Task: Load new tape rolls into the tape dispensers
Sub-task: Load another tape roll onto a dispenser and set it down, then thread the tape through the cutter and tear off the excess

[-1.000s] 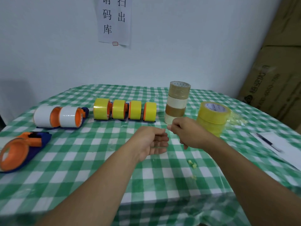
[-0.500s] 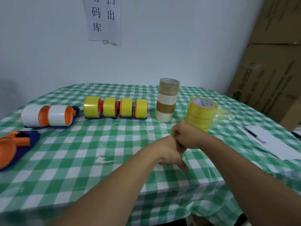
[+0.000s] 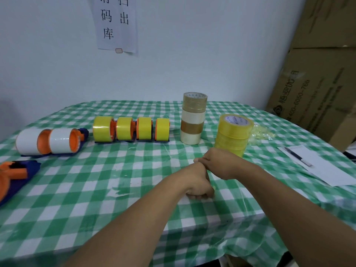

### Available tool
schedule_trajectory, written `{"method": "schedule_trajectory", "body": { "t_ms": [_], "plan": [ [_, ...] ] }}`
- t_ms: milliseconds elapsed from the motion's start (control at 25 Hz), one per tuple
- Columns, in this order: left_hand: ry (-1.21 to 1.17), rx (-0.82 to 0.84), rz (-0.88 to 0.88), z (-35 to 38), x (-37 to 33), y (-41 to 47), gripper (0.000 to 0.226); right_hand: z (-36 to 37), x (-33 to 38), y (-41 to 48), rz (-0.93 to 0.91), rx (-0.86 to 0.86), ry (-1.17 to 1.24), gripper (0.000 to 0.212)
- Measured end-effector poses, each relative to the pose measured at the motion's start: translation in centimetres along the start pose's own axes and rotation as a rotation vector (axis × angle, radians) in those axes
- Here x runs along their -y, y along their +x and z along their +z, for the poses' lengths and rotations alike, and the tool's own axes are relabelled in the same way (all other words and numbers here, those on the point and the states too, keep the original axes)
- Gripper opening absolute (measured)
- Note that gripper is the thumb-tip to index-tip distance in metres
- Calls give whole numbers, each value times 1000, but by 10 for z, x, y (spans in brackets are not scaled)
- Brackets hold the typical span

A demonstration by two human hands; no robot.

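seven tape dispensers (image 3: 123, 129) (six loaded), four stacked mixed rolls (image 3: 193, 120), three yellow rolls (image 3: 232, 134), one pen (image 3: 297, 156)

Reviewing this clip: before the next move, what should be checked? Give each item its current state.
1. Hands free to take a roll: not ok; left hand is curled against the tablecloth, right hand sits on its wrist.
2. Either hand holding something: cannot tell.
3. Dispenser awaiting tape: ok; orange-and-blue dispenser at the left edge shows no tape on its visible part.
4. Spare rolls nearby: ok; yellow stack stands upright just beyond the right hand.
5. Loaded dispensers out of the path: ok; yellow row and white pair stand farther back.
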State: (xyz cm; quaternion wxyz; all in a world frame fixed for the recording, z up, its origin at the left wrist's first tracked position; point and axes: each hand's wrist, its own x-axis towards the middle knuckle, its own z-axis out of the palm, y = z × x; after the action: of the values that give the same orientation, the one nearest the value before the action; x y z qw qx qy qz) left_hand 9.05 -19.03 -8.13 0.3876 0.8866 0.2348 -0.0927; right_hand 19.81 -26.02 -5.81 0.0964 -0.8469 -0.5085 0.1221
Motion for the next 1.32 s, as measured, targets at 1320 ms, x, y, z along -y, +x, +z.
{"method": "schedule_trajectory", "body": {
  "t_ms": [1320],
  "plan": [
    [-446,-241,21,-5,12,2,21,-14,-20,-20,10,147,43,20]
  ]
}}
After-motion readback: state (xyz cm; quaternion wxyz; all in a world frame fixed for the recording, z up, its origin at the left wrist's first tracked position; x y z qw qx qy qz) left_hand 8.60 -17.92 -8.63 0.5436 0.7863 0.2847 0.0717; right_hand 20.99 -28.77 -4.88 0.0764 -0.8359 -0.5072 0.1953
